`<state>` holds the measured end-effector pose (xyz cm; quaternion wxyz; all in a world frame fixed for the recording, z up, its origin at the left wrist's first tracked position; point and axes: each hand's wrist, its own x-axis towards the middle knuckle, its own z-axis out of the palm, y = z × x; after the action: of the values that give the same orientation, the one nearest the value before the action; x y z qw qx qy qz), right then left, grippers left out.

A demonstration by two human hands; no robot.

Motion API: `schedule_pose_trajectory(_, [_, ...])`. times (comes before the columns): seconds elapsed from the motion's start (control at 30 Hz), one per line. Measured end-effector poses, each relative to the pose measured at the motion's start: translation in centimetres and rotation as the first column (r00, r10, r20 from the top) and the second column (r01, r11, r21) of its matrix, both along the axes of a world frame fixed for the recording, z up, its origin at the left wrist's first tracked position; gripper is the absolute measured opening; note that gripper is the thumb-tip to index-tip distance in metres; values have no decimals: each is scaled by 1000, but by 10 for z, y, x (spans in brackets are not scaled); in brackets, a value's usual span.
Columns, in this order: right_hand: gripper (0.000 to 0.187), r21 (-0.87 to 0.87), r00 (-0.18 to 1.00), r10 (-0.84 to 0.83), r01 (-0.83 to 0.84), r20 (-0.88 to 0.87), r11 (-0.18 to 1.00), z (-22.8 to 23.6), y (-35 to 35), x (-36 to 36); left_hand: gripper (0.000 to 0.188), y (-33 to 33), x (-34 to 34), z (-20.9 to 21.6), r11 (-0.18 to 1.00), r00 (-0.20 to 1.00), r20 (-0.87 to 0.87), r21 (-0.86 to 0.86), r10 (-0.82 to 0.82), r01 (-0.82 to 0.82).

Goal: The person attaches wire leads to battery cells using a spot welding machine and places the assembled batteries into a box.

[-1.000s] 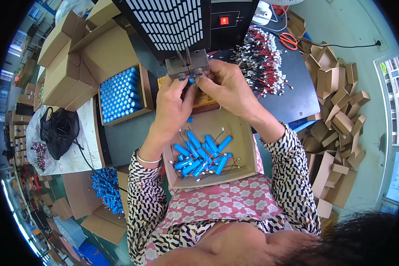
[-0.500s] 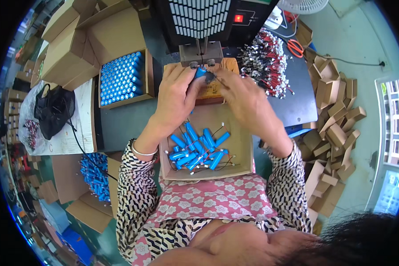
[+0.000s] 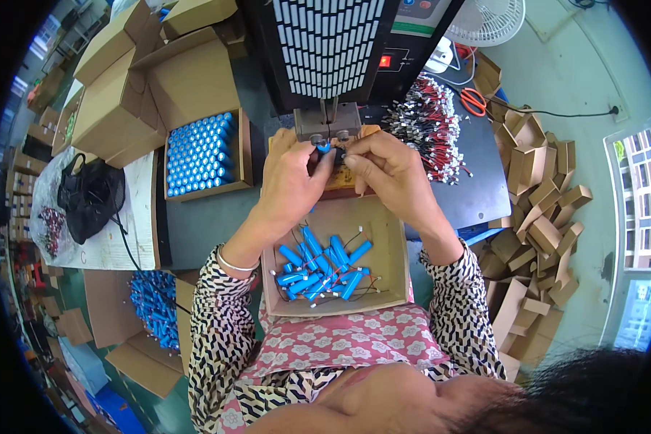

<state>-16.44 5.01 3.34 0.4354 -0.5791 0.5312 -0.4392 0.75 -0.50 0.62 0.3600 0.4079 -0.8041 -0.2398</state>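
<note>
Beneath the head of a black bench machine (image 3: 328,121), my left hand (image 3: 291,181) is closed around a blue cylindrical battery cell (image 3: 324,147), whose end shows right by the machine's two tips. My right hand (image 3: 396,173) is close beside it, thumb and forefinger pinched near the right tip. What that pinch holds is too small and covered to make out. Below both hands is an orange-brown block (image 3: 340,189). Nearer to me, a shallow cardboard tray (image 3: 392,278) contains several blue batteries (image 3: 313,269) with thin wires and white connectors.
To the left, a cardboard box (image 3: 244,155) is packed with upright blue cells (image 3: 199,155). A heap of red and black connector leads (image 3: 434,130) lies right of the machine, near orange-handled scissors (image 3: 474,102) and a white fan (image 3: 488,22). Lower left, another carton (image 3: 112,307) holds blue batteries.
The whole view has shifted, with the bench appearing lower in the picture. My right fingers, blurred before, are now drawn together in a pinch. My left hand still grips the battery cell.
</note>
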Motion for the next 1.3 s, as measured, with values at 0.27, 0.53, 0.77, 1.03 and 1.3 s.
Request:
schedule_pose_trajectory(0.27, [16,-26,996,-27,29,85,999,5,-13,8,29,1,-3,3,986,997,-35,-149,-75,69])
schedule_pose_trajectory(0.53, [21,-104,991,-128,124,-33,987,7,-21,19,30,-3,-2,3,981,992,-80,-177,-94,79])
schedule_pose_trajectory(0.77, [22,-87,991,-133,136,33,987,-3,-25,13,28,-4,-8,1,982,991,-86,-165,-104,89])
schedule_pose_trajectory(1.03, [15,-79,995,-50,56,83,995,1,-22,15,24,-1,2,6,993,988,-105,-47,-113,108])
schedule_pose_trajectory(1.3, [9,-300,976,218,-209,-2,931,11,18,-17,18,-23,67,26,999,1000,-11,51,5,-5])
